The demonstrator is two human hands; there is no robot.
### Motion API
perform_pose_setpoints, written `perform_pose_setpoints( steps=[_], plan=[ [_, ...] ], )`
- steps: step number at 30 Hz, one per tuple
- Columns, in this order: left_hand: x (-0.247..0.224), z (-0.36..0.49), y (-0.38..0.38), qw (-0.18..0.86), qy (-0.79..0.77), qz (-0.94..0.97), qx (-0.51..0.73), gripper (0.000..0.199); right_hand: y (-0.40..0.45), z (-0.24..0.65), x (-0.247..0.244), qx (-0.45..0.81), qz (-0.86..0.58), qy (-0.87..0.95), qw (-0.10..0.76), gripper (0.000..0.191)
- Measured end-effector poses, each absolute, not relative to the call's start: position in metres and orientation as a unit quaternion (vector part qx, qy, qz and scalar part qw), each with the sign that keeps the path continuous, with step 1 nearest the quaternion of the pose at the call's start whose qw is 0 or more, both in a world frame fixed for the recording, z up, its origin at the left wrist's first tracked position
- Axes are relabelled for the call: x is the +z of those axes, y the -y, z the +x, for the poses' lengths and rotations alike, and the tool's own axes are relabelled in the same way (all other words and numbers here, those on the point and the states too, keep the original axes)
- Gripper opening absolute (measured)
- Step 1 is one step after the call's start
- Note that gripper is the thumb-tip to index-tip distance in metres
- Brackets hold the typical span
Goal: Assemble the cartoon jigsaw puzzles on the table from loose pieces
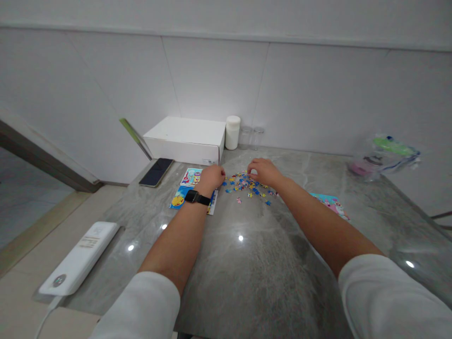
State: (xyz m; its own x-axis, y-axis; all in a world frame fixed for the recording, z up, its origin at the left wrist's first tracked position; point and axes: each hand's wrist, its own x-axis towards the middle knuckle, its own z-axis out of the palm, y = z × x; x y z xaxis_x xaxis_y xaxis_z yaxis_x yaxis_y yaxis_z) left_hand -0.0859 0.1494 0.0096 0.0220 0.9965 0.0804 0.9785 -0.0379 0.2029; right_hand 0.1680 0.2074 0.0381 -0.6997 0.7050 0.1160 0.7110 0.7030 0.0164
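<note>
Small blue, yellow and pink jigsaw puzzle pieces [252, 182] lie in a loose heap on the grey table, with a few strays nearer to me. My left hand [212, 177], a black watch on its wrist, is at the heap's left edge. Its fingers are curled closed, and whatever they hold is hidden. On the far right side of the heap, my right hand [264, 171] bends down with thumb and fingers close together among the pieces. Anything in that pinch is too small to make out. Colourful printed cards [179, 197] lie partly under my left wrist.
Another printed card [332, 205] lies beyond my right forearm. A white box [183, 136], a white bottle [232, 133] and two clear glasses [258, 138] stand by the wall. A phone [157, 172], a white power strip [80, 258] and a plastic bag [384, 157] sit near the edges.
</note>
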Motion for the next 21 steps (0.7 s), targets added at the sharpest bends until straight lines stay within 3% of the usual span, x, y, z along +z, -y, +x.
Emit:
perform_pose_setpoints(
  steps=[6,15,21],
  plan=[
    [0.014,-0.074,-0.146,0.059,-0.691,0.714,0.094,0.021,-0.182,0.245,0.037,-0.079,-0.467,0.879,0.059,0.017],
    [0.012,-0.019,-0.129,0.024,-0.522,0.841,0.141,0.029,-0.149,0.269,0.030,-0.095,-0.464,0.880,-0.048,0.026],
    [0.007,-0.017,-0.128,0.043,-0.479,0.868,0.122,0.026,-0.145,0.248,0.025,-0.055,-0.451,0.891,0.024,0.036]
  ],
)
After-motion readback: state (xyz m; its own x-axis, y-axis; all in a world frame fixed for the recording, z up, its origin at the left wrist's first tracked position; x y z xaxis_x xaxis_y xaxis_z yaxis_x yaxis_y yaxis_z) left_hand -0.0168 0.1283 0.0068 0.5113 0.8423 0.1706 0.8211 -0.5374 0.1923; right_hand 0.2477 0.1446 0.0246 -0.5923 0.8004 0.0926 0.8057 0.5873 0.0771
